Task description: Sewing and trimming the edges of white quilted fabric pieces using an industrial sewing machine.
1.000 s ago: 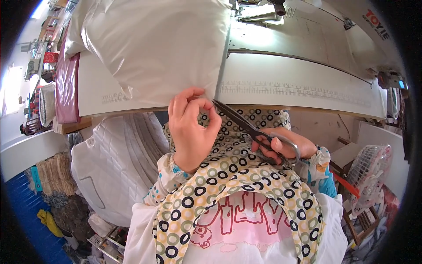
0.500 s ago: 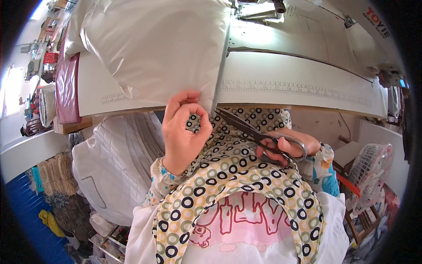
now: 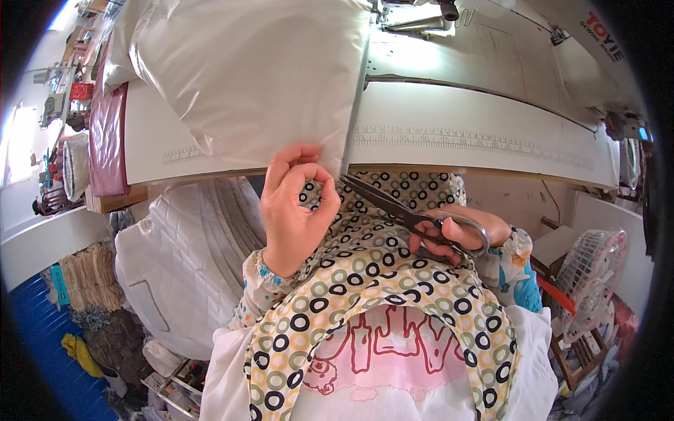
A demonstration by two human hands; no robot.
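Note:
A glossy white sheet [image 3: 246, 77], plastic-like and wrinkled at its left, covers the left part of the sewing table and reaches over the front edge. My left hand [image 3: 298, 210] pinches thumb and index finger together at its near right corner, the other fingers curled above. Whether a thread is also in the pinch is too small to tell. My right hand [image 3: 446, 235] has its fingers through the handles of dark metal scissors [image 3: 386, 201]. Their blades are almost together, pointing up and left, with the tips close beside that corner and my left fingertips.
The white sewing table [image 3: 477, 140] has a printed ruler along its front; machine parts [image 3: 418, 27] stand at the back. A pink plastic-wrapped bundle [image 3: 107, 140] lies at the left end. White quilted fabric [image 3: 175, 266] hangs below left. A fan [image 3: 593, 274] stands at the right.
The scissor tips have shifted slightly left, closer to the sheet's corner. My left hand has moved very slightly right and keeps its pinch.

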